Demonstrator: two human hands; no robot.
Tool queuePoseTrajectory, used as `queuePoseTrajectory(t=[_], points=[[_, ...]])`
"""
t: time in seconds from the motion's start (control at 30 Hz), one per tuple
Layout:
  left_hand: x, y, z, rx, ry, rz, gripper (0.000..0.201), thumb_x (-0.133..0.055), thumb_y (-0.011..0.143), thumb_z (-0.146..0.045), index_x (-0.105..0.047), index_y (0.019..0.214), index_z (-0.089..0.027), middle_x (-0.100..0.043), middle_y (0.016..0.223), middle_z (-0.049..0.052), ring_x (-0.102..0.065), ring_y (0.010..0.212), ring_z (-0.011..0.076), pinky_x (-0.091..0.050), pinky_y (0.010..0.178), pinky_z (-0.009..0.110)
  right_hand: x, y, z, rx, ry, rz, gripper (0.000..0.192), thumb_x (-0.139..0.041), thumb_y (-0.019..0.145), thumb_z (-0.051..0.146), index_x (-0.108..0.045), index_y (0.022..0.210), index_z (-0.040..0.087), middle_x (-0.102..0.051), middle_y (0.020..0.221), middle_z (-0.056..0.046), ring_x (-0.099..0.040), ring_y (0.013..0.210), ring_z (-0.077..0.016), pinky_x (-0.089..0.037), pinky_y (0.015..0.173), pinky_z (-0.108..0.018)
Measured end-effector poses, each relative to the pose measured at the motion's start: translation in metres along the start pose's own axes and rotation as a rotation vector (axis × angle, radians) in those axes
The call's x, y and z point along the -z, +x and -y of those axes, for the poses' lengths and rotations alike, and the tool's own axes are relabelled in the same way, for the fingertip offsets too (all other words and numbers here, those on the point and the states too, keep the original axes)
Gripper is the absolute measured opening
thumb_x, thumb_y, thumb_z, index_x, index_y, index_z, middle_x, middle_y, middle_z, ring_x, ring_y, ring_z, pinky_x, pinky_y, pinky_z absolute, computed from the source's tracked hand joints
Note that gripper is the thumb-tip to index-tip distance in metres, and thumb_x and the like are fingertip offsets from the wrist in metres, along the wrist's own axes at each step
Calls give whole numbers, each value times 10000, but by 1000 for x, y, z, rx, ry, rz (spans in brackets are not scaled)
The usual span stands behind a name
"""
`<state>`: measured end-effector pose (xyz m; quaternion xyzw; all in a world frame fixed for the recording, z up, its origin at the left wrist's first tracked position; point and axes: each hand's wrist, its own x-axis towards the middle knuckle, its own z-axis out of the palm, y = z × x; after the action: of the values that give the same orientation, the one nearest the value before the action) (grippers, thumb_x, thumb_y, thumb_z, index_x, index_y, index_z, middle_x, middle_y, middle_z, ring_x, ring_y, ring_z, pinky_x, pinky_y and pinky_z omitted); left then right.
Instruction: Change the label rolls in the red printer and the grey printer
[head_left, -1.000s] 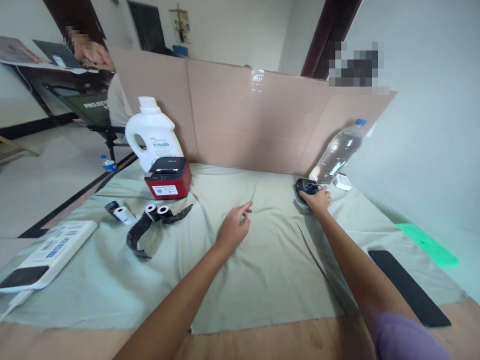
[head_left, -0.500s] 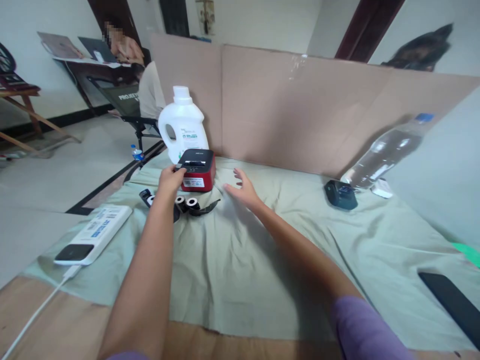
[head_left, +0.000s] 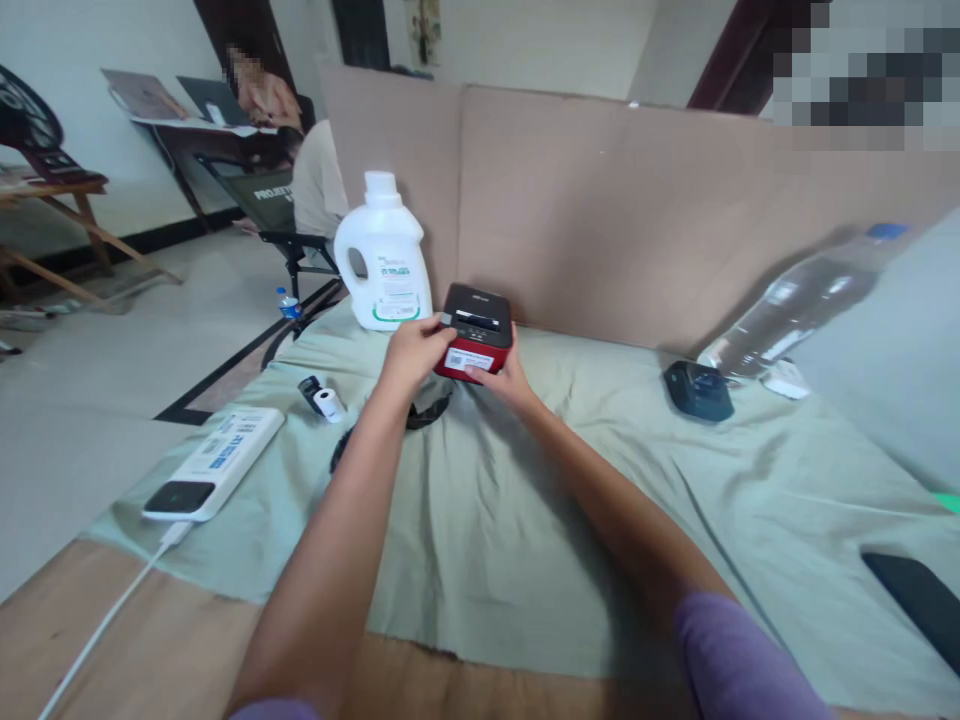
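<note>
While both hands are gripping the red label printer [head_left: 475, 335], left hand [head_left: 411, 352] and right hand [head_left: 504, 377] are best keeping it level above the desk [head_left: 525, 520].

Red-and-black label printer [head_left: 475, 331], lifted off the green cloth [head_left: 525, 500], clasped by left hand [head_left: 415, 352] and right hand [head_left: 504, 378]. White jug [head_left: 384, 258] just behind. Paper roll [head_left: 327, 402], white power strip [head_left: 217, 462] left; dark device [head_left: 699, 390], clear bottle [head_left: 806, 300] right.

Both forearms are bare, and short purple sleeves [head_left: 739, 660] end above the elbows. The hands wear no gloves, rings or watch.
</note>
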<state>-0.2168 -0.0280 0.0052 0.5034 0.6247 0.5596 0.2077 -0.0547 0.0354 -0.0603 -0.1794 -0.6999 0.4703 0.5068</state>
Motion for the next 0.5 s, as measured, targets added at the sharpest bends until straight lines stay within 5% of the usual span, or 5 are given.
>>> queuePoseTrajectory(t=[0.13, 0.23, 0.37, 0.5], points=[[-68, -59, -44, -189, -48, 27, 438, -662, 856, -392, -729, 1233, -178, -745, 1221, 74, -668, 1184, 285, -499, 1063, 396, 78, -54, 50, 11, -237, -158, 1373, -870, 653, 580, 37, 1625, 233, -297, 1646, -152, -363, 1491, -313, -287, 1242, -483], [-105, -111, -51, -237, -196, 113, 573, -660, 887, -426, -619, 1395, -165, -661, 1378, 91, -636, 1254, 275, -484, 1104, 384, 117, -108, 80, -57, -343, -185, 1354, -864, 672, 558, 27, 1630, 207, -256, 1657, -176, -331, 1505, -330, -265, 1248, -492], [-123, -163, -43, -208, -264, 187, 655, -677, 887, -462, -561, 1452, -152, -613, 1440, 103, -609, 1298, 276, -475, 1133, 383, 131, -166, 97, -117, -390, -195, 1310, -845, 708, 536, 33, 1633, 238, -303, 1639, -162, -377, 1477, -334, -288, 1234, -530], [-121, -187, -32, -165, -298, 166, 687, -651, 908, -482, -515, 1484, -133, -595, 1457, 121, -596, 1315, 271, -482, 1130, 378, 125, -185, 96, -148, -410, -167, 1334, -859, 679, 550, 14, 1639, 240, -364, 1602, -167, -366, 1479, -355, -313, 1215, -561]])
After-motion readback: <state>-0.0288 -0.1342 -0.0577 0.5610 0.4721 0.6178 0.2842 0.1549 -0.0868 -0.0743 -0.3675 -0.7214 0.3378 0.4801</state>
